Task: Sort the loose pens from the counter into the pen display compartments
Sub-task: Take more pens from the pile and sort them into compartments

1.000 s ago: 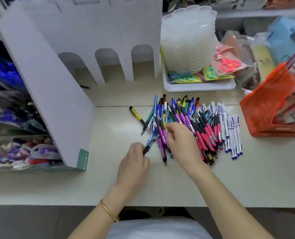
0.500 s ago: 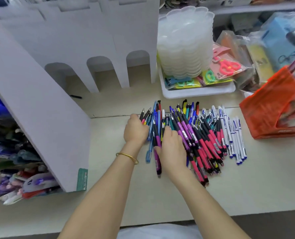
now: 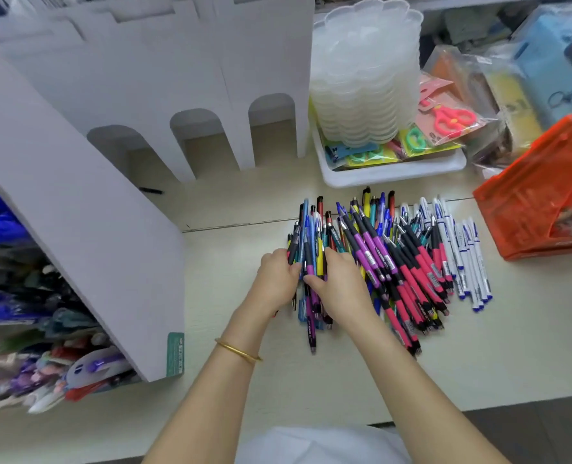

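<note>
A heap of loose pens [image 3: 408, 262] lies on the cream counter [image 3: 478, 356]: pink, purple, blue, teal and white ones, mostly pointing away from me. At its left edge a small bundle of pens [image 3: 308, 259] is squeezed between both hands. My left hand [image 3: 276, 279] grips the bundle from the left, fingers curled round it. From the right, my right hand [image 3: 340, 286] closes on the same bundle. The white pen display [image 3: 87, 236] with arched openings stands at the left and back; its left compartments hold several pens.
A white tray [image 3: 391, 174] with a stack of clear plastic lids [image 3: 361, 78] and packaged scissors [image 3: 448, 120] sits behind the heap. An orange box [image 3: 529, 202] stands at the right. A small dark item [image 3: 150, 190] lies by the arches. The counter's front edge is near my body.
My left hand reached forward from the near counter to the heap's left edge. Both hands have pressed together, gathering the stray left-side pens into one bundle. The camera view shifted closer.
</note>
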Demonstrator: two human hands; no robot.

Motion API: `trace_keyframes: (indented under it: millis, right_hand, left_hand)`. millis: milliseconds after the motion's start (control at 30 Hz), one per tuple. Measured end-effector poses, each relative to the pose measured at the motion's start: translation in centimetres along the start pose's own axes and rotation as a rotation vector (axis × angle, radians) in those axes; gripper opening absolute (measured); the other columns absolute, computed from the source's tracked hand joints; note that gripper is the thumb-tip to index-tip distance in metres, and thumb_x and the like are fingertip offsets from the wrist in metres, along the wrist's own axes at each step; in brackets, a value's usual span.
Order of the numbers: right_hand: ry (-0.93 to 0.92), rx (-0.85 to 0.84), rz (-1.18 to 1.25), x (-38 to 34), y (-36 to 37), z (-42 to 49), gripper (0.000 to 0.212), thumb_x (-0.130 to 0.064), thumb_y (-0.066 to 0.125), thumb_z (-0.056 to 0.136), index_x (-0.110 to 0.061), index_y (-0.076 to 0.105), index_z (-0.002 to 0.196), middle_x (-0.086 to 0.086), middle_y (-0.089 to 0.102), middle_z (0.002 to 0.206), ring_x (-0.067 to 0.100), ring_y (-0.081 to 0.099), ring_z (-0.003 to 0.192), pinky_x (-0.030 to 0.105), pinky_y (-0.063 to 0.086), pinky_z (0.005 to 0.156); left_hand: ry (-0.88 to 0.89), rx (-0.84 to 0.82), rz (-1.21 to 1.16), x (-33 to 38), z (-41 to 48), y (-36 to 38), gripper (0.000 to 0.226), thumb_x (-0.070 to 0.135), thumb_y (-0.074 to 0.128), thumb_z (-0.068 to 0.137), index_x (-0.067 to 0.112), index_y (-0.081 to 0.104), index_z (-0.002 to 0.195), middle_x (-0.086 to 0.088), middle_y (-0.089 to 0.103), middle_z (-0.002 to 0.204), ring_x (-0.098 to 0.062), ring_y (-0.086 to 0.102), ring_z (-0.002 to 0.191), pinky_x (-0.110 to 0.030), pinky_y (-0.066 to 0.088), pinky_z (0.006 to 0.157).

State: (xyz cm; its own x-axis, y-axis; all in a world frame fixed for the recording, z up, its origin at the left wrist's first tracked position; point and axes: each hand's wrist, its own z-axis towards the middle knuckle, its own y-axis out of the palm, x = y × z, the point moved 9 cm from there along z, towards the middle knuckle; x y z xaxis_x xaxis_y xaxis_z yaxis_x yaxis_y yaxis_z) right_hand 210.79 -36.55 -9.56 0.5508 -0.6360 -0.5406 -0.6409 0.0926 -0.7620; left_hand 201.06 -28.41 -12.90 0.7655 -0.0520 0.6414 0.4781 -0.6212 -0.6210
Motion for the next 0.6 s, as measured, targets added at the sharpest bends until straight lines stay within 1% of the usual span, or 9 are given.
trace_keyframes:
  millis: [67,167,233,300,333,367,467,500,600]
  right_hand:
    - [-0.013,-0.034,0.024,0.0,0.3,-0.3,0.044,-0.029,0.058,0.094,-0.007,0.045,0.13,0.01,0.048,0.122,0.023,0.051,0.108,0.03,0.043,0.085]
    - [-0.013,-0.092,0.065,0.2,0.6,-0.7,0.049,-0.022,0.047,0.1,-0.007,0.033,0.145,0.012,0.042,0.134,0.022,0.049,0.116,0.027,0.039,0.092]
    - [0.004,-0.131,0.14,0.8,0.8,-0.6,0.046,-0.011,0.039,0.101,-0.006,0.031,0.147,0.013,0.039,0.143,0.023,0.043,0.129,0.029,0.035,0.103]
    - [0.073,-0.147,0.327,1.8,0.8,-0.5,0.049,0.001,0.034,0.098,-0.006,0.034,0.146,0.013,0.038,0.149,0.024,0.038,0.136,0.035,0.031,0.113]
    - [0.127,-0.151,0.438,2.4,0.8,-0.5,0.052,0.004,0.033,0.096,-0.008,0.033,0.146,0.013,0.04,0.148,0.025,0.04,0.135,0.04,0.035,0.112]
    - [0.171,-0.156,0.524,2.8,0.8,-0.6,0.054,0.005,0.033,0.095,-0.01,0.032,0.147,0.012,0.043,0.146,0.026,0.045,0.131,0.043,0.041,0.108]
    - [0.251,-0.194,0.678,3.3,0.8,-0.8,0.053,0.005,0.033,0.097,-0.012,0.029,0.147,0.013,0.047,0.137,0.028,0.054,0.119,0.04,0.052,0.094]
    - [0.258,-0.208,0.701,3.3,0.7,-0.8,0.052,0.004,0.032,0.097,-0.011,0.03,0.147,0.015,0.047,0.135,0.029,0.056,0.116,0.039,0.053,0.091]
    - [0.247,-0.208,0.652,3.2,0.5,-0.8,0.048,0.007,0.033,0.096,-0.008,0.036,0.141,0.014,0.053,0.118,0.031,0.06,0.109,0.04,0.054,0.089]
  left_hand:
    - [-0.014,0.013,-0.051,-0.7,-0.6,0.3,0.025,0.021,0.05,0.096,0.001,0.058,0.109,-0.021,0.058,0.104,-0.036,0.06,0.091,-0.033,0.045,0.067]
    - [-0.044,0.044,-0.089,-1.0,-1.3,0.4,0.04,0.04,0.056,0.093,0.005,0.057,0.112,-0.016,0.058,0.107,-0.033,0.06,0.096,-0.041,0.053,0.083]
    - [-0.054,0.077,-0.016,-0.6,-1.7,0.4,0.056,0.049,0.059,0.089,0.004,0.05,0.121,-0.013,0.051,0.116,-0.028,0.053,0.106,-0.036,0.048,0.092]
    - [-0.038,0.127,0.103,0.3,-2.2,0.3,0.068,0.054,0.062,0.085,0.002,0.043,0.126,-0.013,0.045,0.121,-0.028,0.045,0.113,-0.032,0.04,0.094]
    - [-0.024,0.149,0.151,0.8,-2.4,0.3,0.073,0.056,0.064,0.083,0.001,0.041,0.126,-0.014,0.044,0.123,-0.028,0.044,0.114,-0.031,0.039,0.094]
    - [-0.013,0.163,0.189,1.2,-2.4,0.3,0.077,0.058,0.066,0.08,0.001,0.04,0.126,-0.014,0.043,0.123,-0.027,0.043,0.115,-0.031,0.039,0.095]
    - [-0.036,0.161,0.238,1.7,-1.9,0.3,0.082,0.058,0.071,0.075,0.004,0.038,0.127,-0.013,0.043,0.126,-0.026,0.042,0.118,-0.031,0.04,0.096]
    - [-0.056,0.153,0.243,1.7,-1.6,0.3,0.084,0.058,0.073,0.073,0.004,0.038,0.127,-0.014,0.043,0.127,-0.026,0.042,0.119,-0.031,0.041,0.095]
    - [-0.095,0.11,0.239,1.8,-1.0,0.2,0.089,0.055,0.078,0.069,0.004,0.036,0.128,-0.015,0.044,0.128,-0.029,0.043,0.121,-0.033,0.042,0.095]
